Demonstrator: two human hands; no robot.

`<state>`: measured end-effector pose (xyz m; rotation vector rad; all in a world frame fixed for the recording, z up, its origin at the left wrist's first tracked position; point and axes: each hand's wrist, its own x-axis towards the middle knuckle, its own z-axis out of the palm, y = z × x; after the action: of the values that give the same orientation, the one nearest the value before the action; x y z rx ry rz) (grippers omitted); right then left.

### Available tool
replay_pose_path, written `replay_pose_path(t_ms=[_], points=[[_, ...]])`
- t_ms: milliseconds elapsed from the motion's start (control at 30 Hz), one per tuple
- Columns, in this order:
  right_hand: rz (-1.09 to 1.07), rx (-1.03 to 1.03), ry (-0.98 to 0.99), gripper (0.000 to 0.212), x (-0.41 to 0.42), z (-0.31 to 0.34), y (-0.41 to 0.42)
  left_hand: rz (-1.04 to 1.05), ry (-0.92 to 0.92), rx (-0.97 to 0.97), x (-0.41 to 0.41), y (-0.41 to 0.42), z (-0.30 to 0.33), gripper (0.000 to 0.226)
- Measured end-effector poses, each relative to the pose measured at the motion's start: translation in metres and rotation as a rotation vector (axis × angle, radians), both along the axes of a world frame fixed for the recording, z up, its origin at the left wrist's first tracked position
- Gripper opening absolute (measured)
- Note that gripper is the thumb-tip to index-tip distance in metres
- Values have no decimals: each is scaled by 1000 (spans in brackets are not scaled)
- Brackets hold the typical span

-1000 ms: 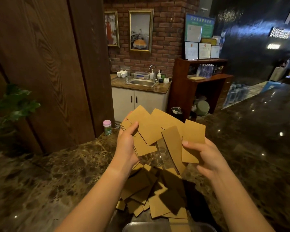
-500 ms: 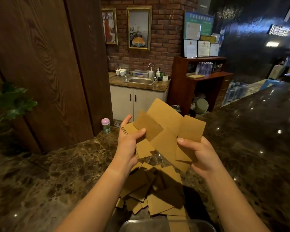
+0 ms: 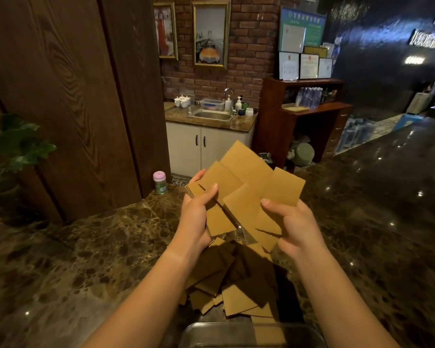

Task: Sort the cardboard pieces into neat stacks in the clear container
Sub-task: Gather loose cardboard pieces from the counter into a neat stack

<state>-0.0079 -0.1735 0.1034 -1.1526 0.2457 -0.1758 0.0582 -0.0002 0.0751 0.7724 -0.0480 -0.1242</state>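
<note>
Dim warm light; point glare on marble counter point(image 3: 362, 222); wide-angle edge bending; background soft.

Matt cardboard pieces point(image 3: 246, 177), glossy marble counter point(image 3: 86, 252)

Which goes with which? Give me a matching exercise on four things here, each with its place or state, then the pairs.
Things:
1. fanned cardboard pieces
2. loose cardboard pile
3. pink-capped jar
4. clear container

Places or states:
A. at the bottom edge of the view
B. lying jumbled on the marble counter
C. standing by the wood panel
D. held up by left hand and right hand

Pairs: 1-D, 2-B, 3-C, 4-A
</note>
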Motion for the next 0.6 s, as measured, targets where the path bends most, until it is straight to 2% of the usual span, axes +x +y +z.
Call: replay_pose_path(t_ms=[133,233,367,467,600], points=[[83,74,133,33,2,-3,0,-37,-71,60,-6,1,4,50],[70,115,157,37,3,-4,-1,-34,-61,67,-7,-1,10,49],[36,105,116,35,3,-4,-3,-169,122,50,-7,-1,16,55],[54,64,43,29,2,-4,2,-307,248,79,-10,-6,18,38],[34,-20,-82,29,0,-4,5,-574,397,139,-19,-9,16,31]])
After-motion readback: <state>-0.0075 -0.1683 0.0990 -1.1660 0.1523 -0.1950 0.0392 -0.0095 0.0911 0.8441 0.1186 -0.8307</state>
